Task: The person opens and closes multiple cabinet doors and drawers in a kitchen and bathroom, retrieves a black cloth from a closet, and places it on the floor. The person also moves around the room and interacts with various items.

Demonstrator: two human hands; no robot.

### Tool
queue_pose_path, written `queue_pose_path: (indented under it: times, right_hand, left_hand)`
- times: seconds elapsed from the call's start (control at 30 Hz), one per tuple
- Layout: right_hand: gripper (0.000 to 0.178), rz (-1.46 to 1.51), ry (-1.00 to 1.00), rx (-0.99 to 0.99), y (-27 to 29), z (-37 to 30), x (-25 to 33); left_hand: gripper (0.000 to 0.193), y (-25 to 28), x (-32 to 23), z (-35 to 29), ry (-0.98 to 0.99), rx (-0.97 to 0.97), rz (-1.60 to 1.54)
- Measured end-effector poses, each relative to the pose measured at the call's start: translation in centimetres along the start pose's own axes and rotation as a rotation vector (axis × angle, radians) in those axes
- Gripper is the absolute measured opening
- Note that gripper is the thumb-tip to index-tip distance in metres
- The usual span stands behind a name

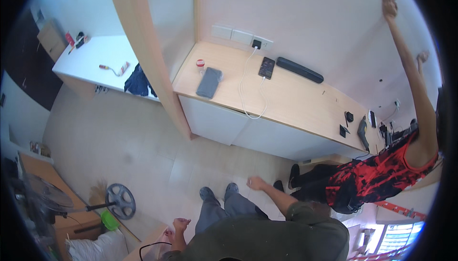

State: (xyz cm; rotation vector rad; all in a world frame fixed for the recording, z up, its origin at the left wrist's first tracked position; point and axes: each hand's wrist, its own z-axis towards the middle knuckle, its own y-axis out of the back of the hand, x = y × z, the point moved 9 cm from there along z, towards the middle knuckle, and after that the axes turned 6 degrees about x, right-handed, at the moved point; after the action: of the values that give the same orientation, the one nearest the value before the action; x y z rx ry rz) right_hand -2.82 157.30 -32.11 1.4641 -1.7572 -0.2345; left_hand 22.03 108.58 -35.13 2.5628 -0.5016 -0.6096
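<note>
My left hand [181, 225] hangs low at my left side, fingers curled, with nothing in it. My right hand [256, 183] is out in front of my right leg, fingers loosely bent, also holding nothing. Below them are my grey trousers and dark shoes [207, 194] on the tiled floor. Ahead stands a light wooden counter [296, 101] carrying a dark phone [266, 67] on a white charging cable, a grey folded pouch [209, 82] and a long black bar [299, 70]. Neither hand touches the counter.
Another person in a red and black top [381, 170] stands at my right, one arm [405, 56] raised against the wall. A drill [363, 134] lies at the counter's right end. A standing fan [52, 199] and its round base [120, 201] are at my left.
</note>
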Motion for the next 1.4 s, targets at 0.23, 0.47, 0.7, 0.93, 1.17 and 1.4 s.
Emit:
queue_pose_path:
  times: [0.23, 0.47, 0.7, 0.93, 1.17, 1.4]
  right_hand:
    - [0.037, 0.19, -0.49, 0.295, -13.8, -19.1, -6.8]
    - [0.028, 0.325, -0.58, 0.159, -13.0, -18.7, -7.6]
    - [0.029, 0.746, -0.337, -0.366, 2.9, -8.8, -4.6]
    - [0.029, 0.663, -0.348, -0.802, 8.1, -13.4, -5.7]
    - [0.029, 0.667, -1.049, -0.436, -17.5, -21.9, -4.4]
    - [0.022, 1.451, -1.372, -0.479, -32.6, -27.2, 21.2]
  left_hand:
    - [0.03, 6.7, -13.8, 4.3, -0.319, 0.065, 0.163]
    - [0.03, 8.6, -29.3, 6.2, -0.567, 0.118, 0.158]
    - [0.025, 6.1, -36.1, 8.7, -0.676, 0.219, 0.33]
    - [0.021, 5.2, -39.9, 11.7, -0.752, 0.231, 0.415]
    - [0.024, 2.1, -46.3, 13.0, -0.865, 0.661, 0.701]
    - [0.02, -0.2, -47.7, 11.9, -0.962, 0.869, 0.986]
